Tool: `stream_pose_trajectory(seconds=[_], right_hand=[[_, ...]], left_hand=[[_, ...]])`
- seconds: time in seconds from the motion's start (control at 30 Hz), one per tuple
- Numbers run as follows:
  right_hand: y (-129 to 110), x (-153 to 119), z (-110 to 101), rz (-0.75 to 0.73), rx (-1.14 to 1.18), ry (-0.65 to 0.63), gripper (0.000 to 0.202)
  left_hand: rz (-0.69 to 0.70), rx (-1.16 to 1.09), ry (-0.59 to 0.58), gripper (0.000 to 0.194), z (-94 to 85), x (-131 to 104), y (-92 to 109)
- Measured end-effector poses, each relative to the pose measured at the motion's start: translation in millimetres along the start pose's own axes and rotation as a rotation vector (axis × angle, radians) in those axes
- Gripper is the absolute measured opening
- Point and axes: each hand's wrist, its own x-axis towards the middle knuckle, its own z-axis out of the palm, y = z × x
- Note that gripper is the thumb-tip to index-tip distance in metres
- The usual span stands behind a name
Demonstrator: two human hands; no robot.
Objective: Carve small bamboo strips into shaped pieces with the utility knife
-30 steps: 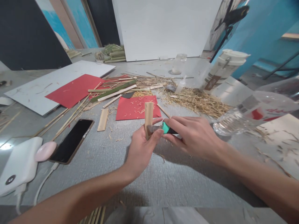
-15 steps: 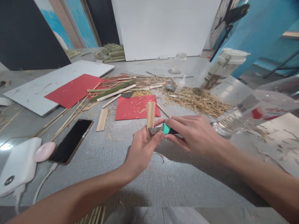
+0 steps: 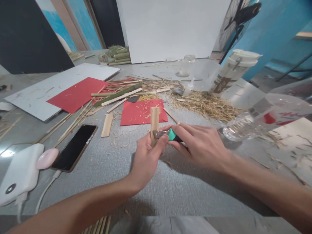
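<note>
Behind hands, red paper, straw, bottle

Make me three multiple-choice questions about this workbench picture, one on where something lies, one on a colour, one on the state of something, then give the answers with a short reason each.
1. Where does the phone lie?
A. On the red paper
B. On the grey table, left of the hands
C. Under the straw pile

2. What colour is the handle of the knife?
A. Green
B. Yellow
C. Orange

3. How does the bamboo strip stand?
A. Flat on the table
B. Snapped in two
C. Upright in the left hand

Answers:
1. B: the dark screen rests on the table, beside the pink case.
2. A: a green grip shows between the fingers of the right hand.
3. C: the left hand grips its lower end, with the blade laid against it.
</note>
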Motion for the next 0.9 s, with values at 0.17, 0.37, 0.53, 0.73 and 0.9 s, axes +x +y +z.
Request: stream_pose_trajectory(seconds=[0.17,0.37,0.53,0.73,0.9], right_hand=[[1.8,1.2,0.3,0.026,0.025,-0.002,0.043],[12.3,8.6,-6.9,-0.058,0.047,0.002,0.042],[2.9,5.1,-1.6,-0.011,-0.004,0.03,0.042],[1.0,6.9,2.0,0.036,0.019,0.034,0.04],[13.5,11.0,-4.5,-0.059,0.07,-0.036,0.039]], left_hand=[[0.004,-0.011,0.005,0.042,0.4,2.1,0.8],[-0.007,0.045,-0.009,0.039,1.4,3.2,5.9],[0.013,0.035,0.049,0.042,1.0,2.2,-3.8],[-0.019,0.016,0.103,0.047,-0.3,2.9,-5.9],[-0.029,0.052,0.018,0.04,-0.1,4.4,2.7]])
